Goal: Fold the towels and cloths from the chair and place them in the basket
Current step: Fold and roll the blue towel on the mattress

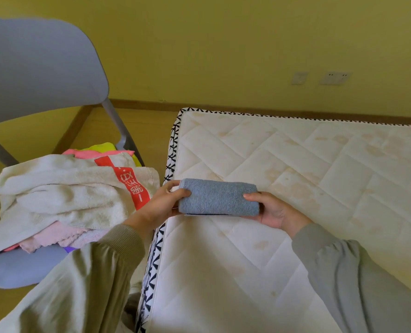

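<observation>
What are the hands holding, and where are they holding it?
Both hands hold a folded blue towel: the left hand grips its left end, the right hand its right end.

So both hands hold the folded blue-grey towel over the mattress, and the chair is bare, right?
Not bare: the head view shows the chair piled with cloths, a cream towel with a red band on top. Otherwise right: left hand and right hand grip the folded blue-grey towel over the mattress.
</observation>
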Demonstrator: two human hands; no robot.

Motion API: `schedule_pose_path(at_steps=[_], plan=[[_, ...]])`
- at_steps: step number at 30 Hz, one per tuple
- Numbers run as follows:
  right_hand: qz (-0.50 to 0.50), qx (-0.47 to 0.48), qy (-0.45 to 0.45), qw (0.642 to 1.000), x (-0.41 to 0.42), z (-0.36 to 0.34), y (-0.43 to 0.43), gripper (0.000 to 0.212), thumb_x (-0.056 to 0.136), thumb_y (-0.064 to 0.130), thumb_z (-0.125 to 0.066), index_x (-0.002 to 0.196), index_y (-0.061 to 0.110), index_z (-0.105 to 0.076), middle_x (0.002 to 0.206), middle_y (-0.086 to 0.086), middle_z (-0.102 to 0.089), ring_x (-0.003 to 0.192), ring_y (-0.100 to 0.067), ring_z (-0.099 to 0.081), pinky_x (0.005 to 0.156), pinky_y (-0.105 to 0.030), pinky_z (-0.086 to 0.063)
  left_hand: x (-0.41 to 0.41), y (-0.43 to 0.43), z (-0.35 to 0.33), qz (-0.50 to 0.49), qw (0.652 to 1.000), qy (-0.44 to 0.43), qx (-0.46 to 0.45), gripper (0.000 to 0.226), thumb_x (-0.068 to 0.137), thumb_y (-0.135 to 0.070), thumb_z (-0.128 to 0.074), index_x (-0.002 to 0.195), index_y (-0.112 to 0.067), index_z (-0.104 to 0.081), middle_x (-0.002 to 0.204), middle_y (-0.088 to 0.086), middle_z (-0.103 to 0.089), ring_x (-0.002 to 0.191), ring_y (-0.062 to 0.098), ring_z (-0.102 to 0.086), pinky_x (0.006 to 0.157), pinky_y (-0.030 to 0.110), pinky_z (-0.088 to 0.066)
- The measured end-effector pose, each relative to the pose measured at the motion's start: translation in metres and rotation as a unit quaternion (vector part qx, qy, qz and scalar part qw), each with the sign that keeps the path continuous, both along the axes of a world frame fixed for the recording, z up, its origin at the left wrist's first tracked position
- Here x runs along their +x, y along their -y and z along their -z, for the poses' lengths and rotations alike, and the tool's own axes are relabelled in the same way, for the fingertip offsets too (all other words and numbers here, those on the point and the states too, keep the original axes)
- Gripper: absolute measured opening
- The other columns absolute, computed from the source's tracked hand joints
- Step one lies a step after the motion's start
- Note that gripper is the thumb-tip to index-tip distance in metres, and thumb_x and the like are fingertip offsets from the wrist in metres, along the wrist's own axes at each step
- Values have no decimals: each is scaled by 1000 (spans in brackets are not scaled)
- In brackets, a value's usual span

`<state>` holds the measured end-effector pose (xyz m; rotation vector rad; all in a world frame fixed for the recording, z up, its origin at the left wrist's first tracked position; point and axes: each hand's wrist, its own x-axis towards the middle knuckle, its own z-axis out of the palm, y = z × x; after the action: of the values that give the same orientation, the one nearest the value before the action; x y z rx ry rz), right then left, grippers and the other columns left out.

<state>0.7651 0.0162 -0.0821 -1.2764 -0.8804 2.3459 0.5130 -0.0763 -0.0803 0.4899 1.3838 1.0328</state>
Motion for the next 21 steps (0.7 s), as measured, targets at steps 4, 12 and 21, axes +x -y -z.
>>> schedule_pose_path(at_steps=[4,12,21], plan=[[18,2,69,997,-15,-15,-25,14,89,6,-55,101,10,-60,95,-9,-64,88,-22,-63,68,-37,-58,-2,-37,9,-73,997,-12,-11,42,88,-16,-62,128,-16,-49,126,13,-49,110,29,-55,78,38,-56],[278,5,-53,959,-57,-25,-85,8,92,10,-54,98,14,-58,100,-7,-64,91,-20,-63,75,-34,-57,-14,-89,40,23,907,-413,75,52,103,-38,-21,149,-13,-25,155,7,-24,145,23,-17,117,42,-15],[395,-55,-99,912,-133,0,-132,12,91,15,-56,102,10,-55,100,-11,-54,88,-21,-56,88,-35,-49,-15,-86,85,207,695,-688,39,73,86,-45,3,152,-14,3,159,4,13,144,18,21,117,42,7]])
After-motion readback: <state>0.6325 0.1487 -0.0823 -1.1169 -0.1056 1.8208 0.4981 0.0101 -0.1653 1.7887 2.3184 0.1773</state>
